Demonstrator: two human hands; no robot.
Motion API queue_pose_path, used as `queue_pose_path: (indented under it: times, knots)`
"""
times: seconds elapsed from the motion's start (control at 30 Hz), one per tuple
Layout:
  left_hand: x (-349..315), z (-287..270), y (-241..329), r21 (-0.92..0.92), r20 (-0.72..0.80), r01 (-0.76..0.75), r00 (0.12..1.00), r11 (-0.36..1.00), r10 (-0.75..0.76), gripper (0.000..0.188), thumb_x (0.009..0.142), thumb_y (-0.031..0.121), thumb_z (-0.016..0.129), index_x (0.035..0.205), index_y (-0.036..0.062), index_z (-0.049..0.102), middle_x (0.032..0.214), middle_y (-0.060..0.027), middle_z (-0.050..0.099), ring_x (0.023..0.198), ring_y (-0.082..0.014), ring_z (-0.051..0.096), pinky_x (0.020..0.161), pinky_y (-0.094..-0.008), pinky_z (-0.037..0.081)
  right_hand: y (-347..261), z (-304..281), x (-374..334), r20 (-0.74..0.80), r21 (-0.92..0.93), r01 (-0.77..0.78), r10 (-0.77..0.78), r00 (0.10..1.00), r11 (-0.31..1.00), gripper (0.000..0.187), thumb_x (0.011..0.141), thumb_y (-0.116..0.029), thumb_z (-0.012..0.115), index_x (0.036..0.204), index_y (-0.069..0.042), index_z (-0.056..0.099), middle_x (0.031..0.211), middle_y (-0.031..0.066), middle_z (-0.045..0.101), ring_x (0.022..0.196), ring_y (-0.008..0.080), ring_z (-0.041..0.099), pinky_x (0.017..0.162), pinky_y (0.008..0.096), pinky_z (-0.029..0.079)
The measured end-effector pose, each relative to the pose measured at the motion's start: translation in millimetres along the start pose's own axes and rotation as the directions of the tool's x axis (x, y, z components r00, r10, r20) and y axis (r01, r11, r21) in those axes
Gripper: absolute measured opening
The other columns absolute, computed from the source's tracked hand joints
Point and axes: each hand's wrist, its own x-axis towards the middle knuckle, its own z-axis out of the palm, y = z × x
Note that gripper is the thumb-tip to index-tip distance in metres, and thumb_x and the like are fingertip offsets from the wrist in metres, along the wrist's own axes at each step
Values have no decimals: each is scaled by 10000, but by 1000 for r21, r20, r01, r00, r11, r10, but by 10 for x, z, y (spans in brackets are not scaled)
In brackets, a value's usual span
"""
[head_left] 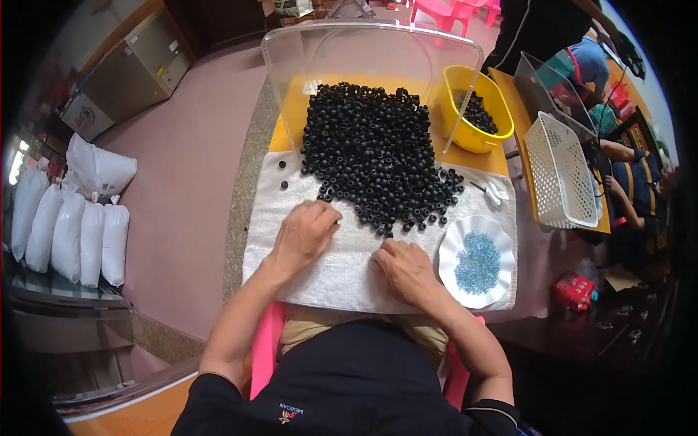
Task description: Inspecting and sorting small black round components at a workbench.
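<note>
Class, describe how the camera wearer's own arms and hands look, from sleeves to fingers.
The left hand and right hand are ungloved, and no watch or bracelet shows at either wrist. The forearms are uncovered too. Short, dark sleeves end near the elbows, with a thin, pale line along the edge.

A dull pink floor [196, 152] with a speckled strip [248, 189] surrounds the yellow-topped desk [487, 161]. At upper left stands a grey cabinet [138, 69]; beyond are pink plastic chairs [445, 10]. Bright light [17, 161] shows at the left rim.
</note>
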Motion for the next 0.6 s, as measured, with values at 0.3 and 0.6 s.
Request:
queue_pose_path:
  times: [0.3, 0.6]
  knots:
    - [-394, 254, 446, -820, 146, 345, 898, 457, -416, 117, 813, -30, 735, 900, 6, 666, 916, 3, 629, 751, -42, 569, 643, -191, 466, -42, -4, -13, -53, -103, 106, -112, 992, 989, 72, 782, -122, 596, 819, -64, 577, 833, 81, 554, 780, 250, 580, 664, 391, 459]
    - [-519, 339, 437, -869, 427, 494, 780, 30, -457, 135, 854, -11, 703, 976, -1, 648, 922, -63, 676, 797, -95, 650, 709, -218, 538, -150, -117, 55, 115, -174, 240, -222, 968, 955, 112, 748, -97, 590, 852, -61, 572, 876, 78, 564, 831, 239, 572, 716, 359, 462]
